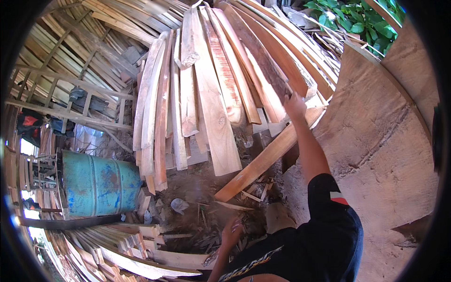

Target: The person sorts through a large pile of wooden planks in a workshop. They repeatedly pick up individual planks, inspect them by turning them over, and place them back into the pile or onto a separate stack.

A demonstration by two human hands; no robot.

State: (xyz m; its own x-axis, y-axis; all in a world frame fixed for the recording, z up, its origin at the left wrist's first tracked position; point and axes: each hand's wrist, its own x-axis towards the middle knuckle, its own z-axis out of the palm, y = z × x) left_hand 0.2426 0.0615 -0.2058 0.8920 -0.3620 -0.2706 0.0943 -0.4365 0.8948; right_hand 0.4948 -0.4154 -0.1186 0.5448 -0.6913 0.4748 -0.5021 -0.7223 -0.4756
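Note:
My right hand (295, 106) reaches forward with its fingers closed on the near end of a dark-edged wooden plank (265, 63). That plank lies in a wide stack of sawn boards that fans out ahead of me. Below the hand, a single board (263, 160) slants from the stack down to the littered ground. Close to my body, my left hand (231, 233) hangs low over the wood scraps, fingers apart, holding nothing. In the middle of the stack, one pale board (218, 127) sticks out nearer to me than those around it.
A blue-green metal drum (101, 183) stands at the left, under a wooden ladder-like frame (70, 105). Big wooden slabs (371, 141) rise on my right. More boards (141, 265) lie at the lower left. Offcuts and a crumpled clear plastic piece (179, 206) litter the ground.

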